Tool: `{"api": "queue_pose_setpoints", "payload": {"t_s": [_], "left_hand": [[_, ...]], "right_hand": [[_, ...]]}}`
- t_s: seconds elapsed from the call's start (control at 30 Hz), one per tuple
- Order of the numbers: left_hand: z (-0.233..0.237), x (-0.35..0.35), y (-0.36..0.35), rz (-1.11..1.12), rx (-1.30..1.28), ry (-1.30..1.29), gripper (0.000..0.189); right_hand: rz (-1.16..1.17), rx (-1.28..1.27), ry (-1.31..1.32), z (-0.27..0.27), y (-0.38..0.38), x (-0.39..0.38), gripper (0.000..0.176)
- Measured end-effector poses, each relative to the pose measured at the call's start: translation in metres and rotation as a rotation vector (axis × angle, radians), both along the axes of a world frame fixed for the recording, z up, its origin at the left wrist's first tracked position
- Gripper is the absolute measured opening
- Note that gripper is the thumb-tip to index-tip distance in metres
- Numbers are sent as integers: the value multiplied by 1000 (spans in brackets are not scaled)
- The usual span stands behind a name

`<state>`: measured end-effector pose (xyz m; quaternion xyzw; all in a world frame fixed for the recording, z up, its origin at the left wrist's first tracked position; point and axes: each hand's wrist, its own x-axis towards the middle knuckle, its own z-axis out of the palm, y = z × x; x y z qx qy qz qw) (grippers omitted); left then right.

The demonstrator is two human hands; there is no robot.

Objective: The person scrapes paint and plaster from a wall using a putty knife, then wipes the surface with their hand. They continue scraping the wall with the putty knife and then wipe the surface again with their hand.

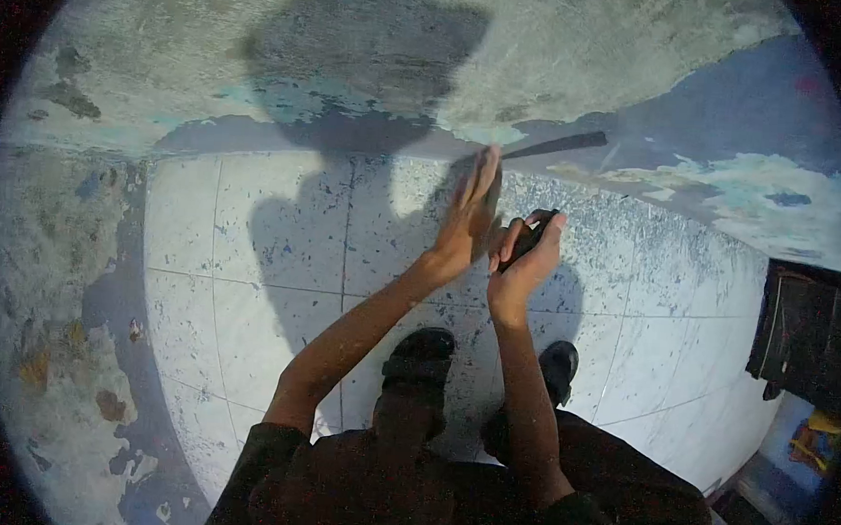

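My left hand [466, 222] is raised near the foot of the wall, its fingers stretched out straight and close together. Just right of it, my right hand [531, 259] is closed around a small dark object [526, 241], mostly covered by the fingers. I cannot tell what kind of object it is. A narrow dark strip [560, 147] runs rightward across the wall from beside my left fingertips. Behind both hands, the wall [583, 62] shows bare grey plaster with patches of blue-grey and pale turquoise paint.
Paint flakes lie scattered over the white tiled floor [279, 246], densest by the wall. My dark shoes [418, 353] stand on the tiles. A second peeling wall [49, 272] borders the left. At the right are a dark piece of furniture [798, 325] and a yellow item [818, 438].
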<state>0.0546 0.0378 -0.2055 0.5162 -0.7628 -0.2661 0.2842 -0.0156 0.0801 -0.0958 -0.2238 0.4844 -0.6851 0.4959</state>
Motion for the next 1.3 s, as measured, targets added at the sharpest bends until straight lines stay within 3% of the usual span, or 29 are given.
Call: {"api": "queue_pose_setpoints", "payload": {"t_s": [0.07, 0.13, 0.23, 0.27, 0.37, 0.43, 0.5, 0.57, 0.6, 0.63, 0.83, 1.0, 1.3], "left_hand": [[-5, 8, 28, -77, 257, 229, 55], [19, 20, 40, -65, 334, 337, 47], [87, 26, 32, 154, 739, 616, 45], [79, 24, 30, 137, 394, 735, 45], [102, 17, 5, 186, 313, 1156, 41], [97, 1, -14, 296, 86, 969, 45], [95, -2, -22, 255, 58, 755, 44], [129, 11, -32, 32, 213, 519, 39], [110, 3, -42, -24, 107, 578, 27], [120, -1, -42, 5, 268, 662, 27], [138, -24, -43, 141, 348, 721, 38], [138, -37, -43, 219, 359, 702, 41], [134, -42, -44, 167, 401, 768, 45]], "right_hand": [[-11, -6, 118, 1, 0, 4, 40], [-23, -25, 218, -7, -1, 8, 40], [-7, -41, 243, -28, 8, 6, 39], [33, -43, 183, -27, 11, 7, 39], [147, -67, 143, -29, 11, 16, 41], [230, -19, 256, -26, 13, 18, 42], [269, 38, 377, -31, 17, 21, 39], [240, 80, 547, -50, 22, 23, 36], [220, 82, 489, -50, 19, 22, 34], [206, 75, 432, -50, 15, 22, 34], [106, 9, 614, -48, 0, 8, 30], [73, 10, 579, -55, -4, 0, 22], [71, 1, 727, -70, -8, -13, 23]]}}
